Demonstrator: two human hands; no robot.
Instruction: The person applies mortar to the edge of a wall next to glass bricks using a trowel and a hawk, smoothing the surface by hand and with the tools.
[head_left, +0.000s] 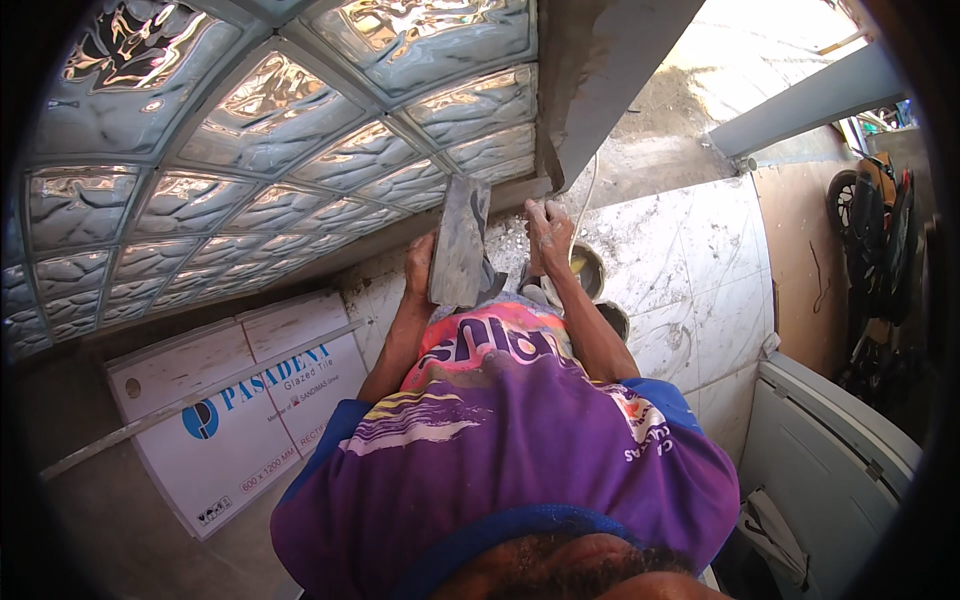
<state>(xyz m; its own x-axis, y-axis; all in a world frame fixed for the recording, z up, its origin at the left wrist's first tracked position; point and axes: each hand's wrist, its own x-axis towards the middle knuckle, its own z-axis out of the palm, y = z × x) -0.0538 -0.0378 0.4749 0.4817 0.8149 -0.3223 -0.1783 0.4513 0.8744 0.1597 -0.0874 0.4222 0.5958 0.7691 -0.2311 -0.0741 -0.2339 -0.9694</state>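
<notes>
My left hand (420,265) is closed at the left edge of a grey plastering float (462,245), a flat rectangular blade smeared with mortar. The float is tilted upright in front of my body, its top end close to the glass block wall (300,150). My right hand (548,235) is a little to the right of it, fingers curled together near the foot of a grey post (605,90). What those fingers hold, if anything, I cannot make out. Beside my right forearm stands a bucket (590,272) with something yellowish inside.
A second dark container (614,318) stands by my right forearm. Dusty marble-look tiles (690,250) cover the floor. Flat white tile cartons (240,410) lie at left, a long thin strip across them. To the right are a brown board (800,260), a wheeled black object (850,200) and a pale cabinet (820,450).
</notes>
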